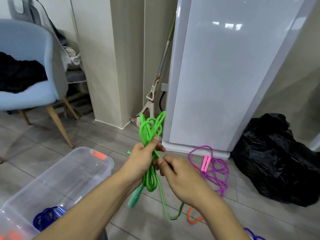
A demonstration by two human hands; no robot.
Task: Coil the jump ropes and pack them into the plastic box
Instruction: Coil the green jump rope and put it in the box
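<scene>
— Above the floor, what holds the bright green braided jump rope point(151, 153)?
— Left hand point(144, 158) grips its coiled loops; right hand point(180, 175) pinches one strand, beside the clear plastic box point(72, 174).

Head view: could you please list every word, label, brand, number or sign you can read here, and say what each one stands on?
None can be read.
Grey device behind the blue chair: a round mark that may be a logo, too blurred to read.
Plastic box, green jump rope, pink jump rope, black bag, white appliance: no text visible.
</scene>
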